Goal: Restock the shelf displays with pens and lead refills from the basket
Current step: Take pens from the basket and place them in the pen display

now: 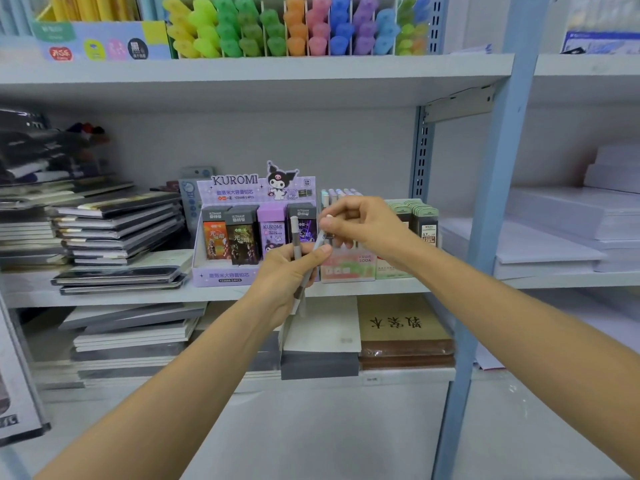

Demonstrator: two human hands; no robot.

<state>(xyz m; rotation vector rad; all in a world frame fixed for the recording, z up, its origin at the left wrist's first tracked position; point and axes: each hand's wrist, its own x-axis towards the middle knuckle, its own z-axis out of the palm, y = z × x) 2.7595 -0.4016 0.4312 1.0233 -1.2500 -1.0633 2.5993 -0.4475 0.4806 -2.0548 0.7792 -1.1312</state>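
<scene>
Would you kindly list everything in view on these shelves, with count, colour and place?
highlighters: many, yellow to purple, top shelf.
Kuromi display box: one, lilac, middle shelf, centre.
lead refill packs: four visible, orange, dark and lilac, in that box.
Fruit Soda box: one, pink and green, right of it, behind the hands.
green-topped packs: several, dark, far right of that shelf.
notebooks: stacks, mostly dark, middle shelf left.
paper stacks: several, white, right bay.
pens: two, grey, in the left hand.
left hand: grips both pens.
right hand: pinches one pen's top.
</scene>
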